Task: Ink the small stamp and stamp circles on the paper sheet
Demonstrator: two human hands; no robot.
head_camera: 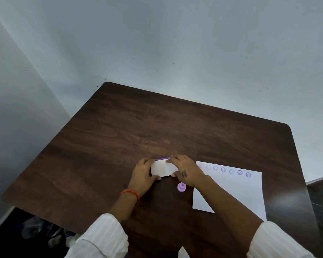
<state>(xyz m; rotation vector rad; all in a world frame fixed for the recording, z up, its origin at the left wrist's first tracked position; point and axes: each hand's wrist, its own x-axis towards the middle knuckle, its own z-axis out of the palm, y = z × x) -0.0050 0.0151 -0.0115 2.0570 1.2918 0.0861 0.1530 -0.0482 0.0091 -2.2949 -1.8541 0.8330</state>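
A white rectangular ink pad case (pixel 161 168) with a purple strip along its far edge lies on the dark wooden table (pixel 119 138). My left hand (pixel 144 174) grips its left end and my right hand (pixel 185 169) grips its right end, fingers over the top. The small purple stamp (pixel 181 187) stands on the table just below my right hand, untouched. To the right lies the white paper sheet (pixel 237 192), with a row of several purple circle prints (pixel 231 171) along its top, some faint.
Pale walls stand close behind and to the left of the table. The table's right edge runs near the paper. Crumpled plastic (pixel 45 231) lies on the dark floor at lower left. A white scrap (pixel 183 253) shows at the bottom edge.
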